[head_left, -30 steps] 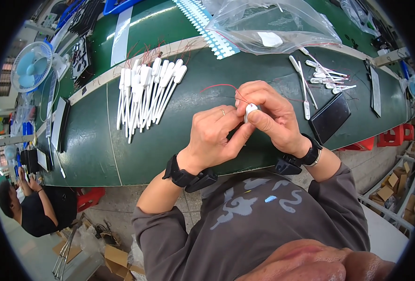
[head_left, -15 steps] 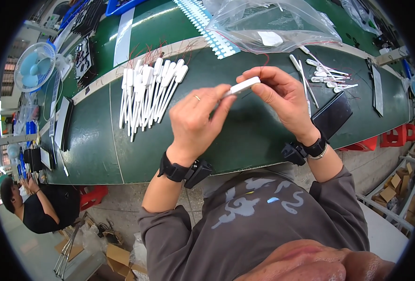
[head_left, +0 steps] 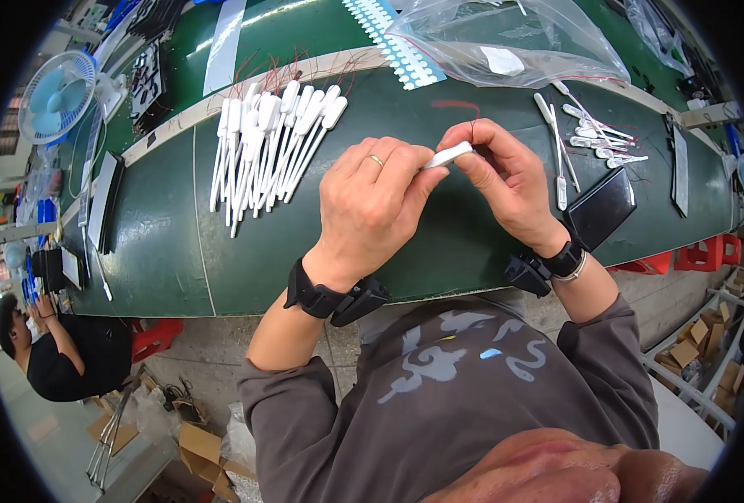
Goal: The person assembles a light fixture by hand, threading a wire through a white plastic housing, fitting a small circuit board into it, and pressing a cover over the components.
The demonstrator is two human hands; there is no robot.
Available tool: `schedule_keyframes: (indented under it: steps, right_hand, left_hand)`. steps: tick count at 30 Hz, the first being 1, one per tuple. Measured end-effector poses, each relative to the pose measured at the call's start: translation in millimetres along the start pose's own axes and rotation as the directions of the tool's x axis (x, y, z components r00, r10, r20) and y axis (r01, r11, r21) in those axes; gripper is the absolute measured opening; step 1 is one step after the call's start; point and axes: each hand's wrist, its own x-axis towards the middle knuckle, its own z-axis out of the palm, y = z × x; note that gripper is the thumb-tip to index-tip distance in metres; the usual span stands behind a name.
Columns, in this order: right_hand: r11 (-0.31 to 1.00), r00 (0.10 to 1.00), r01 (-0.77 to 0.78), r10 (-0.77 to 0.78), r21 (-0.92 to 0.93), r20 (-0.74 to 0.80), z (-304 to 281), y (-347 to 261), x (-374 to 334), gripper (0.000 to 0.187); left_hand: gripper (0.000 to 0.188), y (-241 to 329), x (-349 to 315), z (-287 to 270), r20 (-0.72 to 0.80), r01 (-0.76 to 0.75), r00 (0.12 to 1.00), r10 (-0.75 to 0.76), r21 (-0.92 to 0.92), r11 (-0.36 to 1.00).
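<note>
Over the green workbench (head_left: 296,251) a small white plastic piece (head_left: 448,155) is held between both hands. My left hand (head_left: 370,201) pinches its left end, with fingers closed and a ring on one of them. On its right end are the thumb and fingertips of my right hand (head_left: 506,180). A thin red wire (head_left: 473,126) rises beside the right fingers. To the left lies a bundle of white paddle-shaped sticks (head_left: 263,142) with thin red wires at their wide ends. Part of the held piece is covered by my fingers.
More white sticks (head_left: 594,134) and a black phone-like slab (head_left: 603,205) lie at the right. A clear plastic bag (head_left: 540,50) and a perforated light-blue strip (head_left: 397,46) are at the back. A fan (head_left: 57,96) stands far left; another person (head_left: 70,356) sits at the lower left.
My left hand has turned, its back now more toward me, with its fingers further along the white piece. My right hand keeps its pinch. The whole view has shifted slightly.
</note>
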Motion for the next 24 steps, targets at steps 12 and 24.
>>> schedule_keyframes:
  steps: [12,24]
  right_hand:
    - [0.676,0.905,-0.223,0.412,0.702,-0.110,-6.9,16.4,7.8,0.031]
    - [0.743,0.933,-0.348,0.337,0.571,0.130,-22.4,23.3,2.8,0.035]
  left_hand:
    - [0.023,-2.4,-8.5,-3.3,-0.060,0.107,0.992,-0.110,-0.053,0.993]
    - [0.026,-16.0,3.6,-1.3,0.307,0.615,0.677,-0.669,-0.735,0.285]
